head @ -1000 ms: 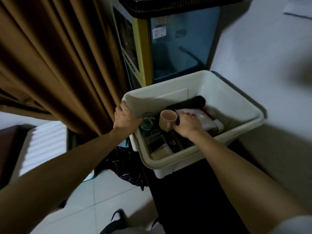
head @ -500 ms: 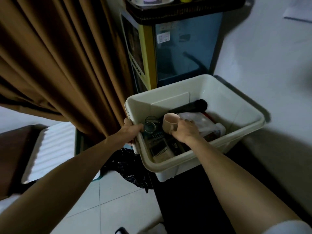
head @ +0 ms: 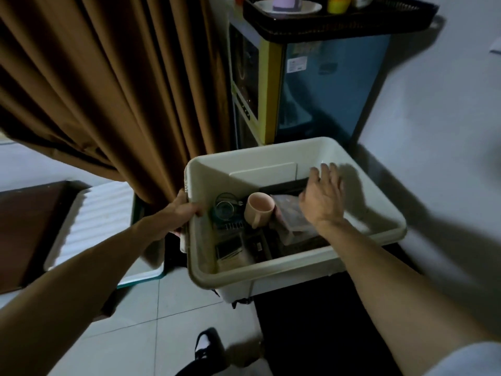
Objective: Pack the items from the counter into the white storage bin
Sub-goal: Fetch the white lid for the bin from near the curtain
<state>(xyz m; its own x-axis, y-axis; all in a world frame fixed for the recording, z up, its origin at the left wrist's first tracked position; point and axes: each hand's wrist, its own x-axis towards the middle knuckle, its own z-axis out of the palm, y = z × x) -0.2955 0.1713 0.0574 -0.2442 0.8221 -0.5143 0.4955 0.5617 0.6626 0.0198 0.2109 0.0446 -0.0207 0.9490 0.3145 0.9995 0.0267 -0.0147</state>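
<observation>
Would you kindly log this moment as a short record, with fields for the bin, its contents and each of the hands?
bin: white bin, next to a brown curtain
contents: pink mug between a glass jar and a plastic packet; dark items below, too dim to name
left hand: left hand grips the bin's left rim
right hand: right hand over the bin's right half, fingers spread, holding nothing

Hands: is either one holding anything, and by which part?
Left hand grips the bin by its left rim. Right hand is open over the bin and holds nothing; the mug sits free inside.
</observation>
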